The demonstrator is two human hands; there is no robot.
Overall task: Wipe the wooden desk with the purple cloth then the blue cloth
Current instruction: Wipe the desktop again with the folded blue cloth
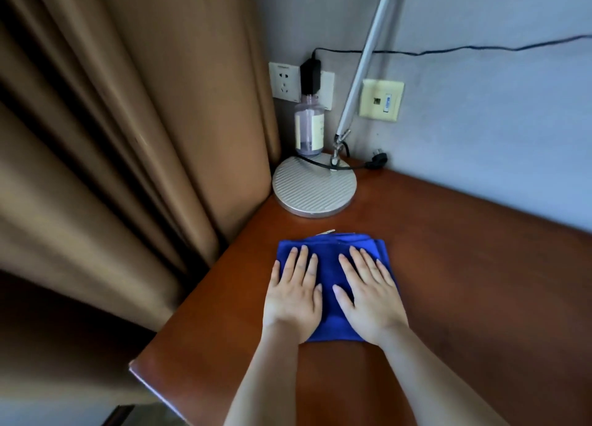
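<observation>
We press the blue cloth (331,265) flat, left hand (293,292) and right hand (371,297) fingers straight; pushing toward the desk's (464,265) back-left corner risks hitting the lamp base (314,187), toppling the bottle (309,127).

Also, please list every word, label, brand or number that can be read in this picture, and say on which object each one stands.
None can be read.
Bottle: yellowish label, print too blurred.
White wall socket: faint marking along its top edge, too small.
Yellowed wall plate: small blue tag, illegible.
Blue cloth: small pale tag at its far edge, no text discernible.
</observation>
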